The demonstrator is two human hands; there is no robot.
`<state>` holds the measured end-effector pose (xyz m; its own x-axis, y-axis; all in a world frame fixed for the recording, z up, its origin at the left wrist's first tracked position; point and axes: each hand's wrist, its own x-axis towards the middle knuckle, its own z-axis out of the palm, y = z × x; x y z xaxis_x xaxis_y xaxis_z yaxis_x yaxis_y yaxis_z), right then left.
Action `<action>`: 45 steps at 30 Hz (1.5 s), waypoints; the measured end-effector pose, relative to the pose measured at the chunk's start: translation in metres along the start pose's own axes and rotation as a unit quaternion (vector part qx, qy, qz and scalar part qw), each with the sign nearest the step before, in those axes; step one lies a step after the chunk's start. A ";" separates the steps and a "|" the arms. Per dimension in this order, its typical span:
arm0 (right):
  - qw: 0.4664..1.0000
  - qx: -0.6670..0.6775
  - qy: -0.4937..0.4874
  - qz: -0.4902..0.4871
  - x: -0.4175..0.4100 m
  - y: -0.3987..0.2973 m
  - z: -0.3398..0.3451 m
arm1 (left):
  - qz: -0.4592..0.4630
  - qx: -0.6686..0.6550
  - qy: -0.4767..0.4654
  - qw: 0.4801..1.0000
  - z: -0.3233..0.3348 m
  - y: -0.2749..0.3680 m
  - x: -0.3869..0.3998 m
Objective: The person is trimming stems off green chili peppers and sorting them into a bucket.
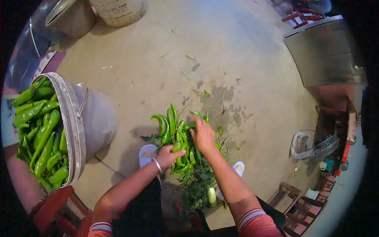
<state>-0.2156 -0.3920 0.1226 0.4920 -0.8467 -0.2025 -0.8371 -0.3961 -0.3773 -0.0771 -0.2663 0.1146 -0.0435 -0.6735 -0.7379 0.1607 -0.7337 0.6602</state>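
Note:
My left hand [169, 156], with a bangle on the wrist, grips a green pepper [178, 146] between thumb and fingers. More long green peppers [167, 121] are gathered just beyond it, some of them curved. My right hand [204, 134] reaches over the far right side of this bunch, its thumb and forefinger apart. A pepper tip [195, 113] shows beside its fingertips; the underside of that hand is hidden. Below both hands, leafy green stalks [201, 177] lie heaped on the floor between my feet.
A white bucket [97, 118] heaped with green peppers [41, 133] stands at left. Stems [223, 97] and wet spots dot the concrete floor [142, 68]. A pale green vegetable [211, 196] lies by my right foot. Two buckets [118, 11] stand far left; a fan [322, 146] is at right.

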 end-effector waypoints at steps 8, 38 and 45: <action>0.986 -0.091 -0.065 -0.123 0.012 0.009 0.011 | 0.003 -0.266 -0.008 0.964 -0.031 -0.010 -0.001; 0.971 0.165 -0.147 0.089 -0.048 0.003 0.024 | -0.023 -0.280 -0.042 0.959 -0.020 -0.029 0.000; 0.970 0.118 -0.192 -0.089 -0.062 -0.029 -0.015 | 0.127 -0.074 0.004 0.989 -0.013 0.003 -0.007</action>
<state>-0.2257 -0.3339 0.1598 0.7139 -0.5603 -0.4199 -0.6755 -0.3931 -0.6238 -0.0637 -0.2624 0.1198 0.0236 -0.8329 -0.5530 0.3074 -0.5203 0.7967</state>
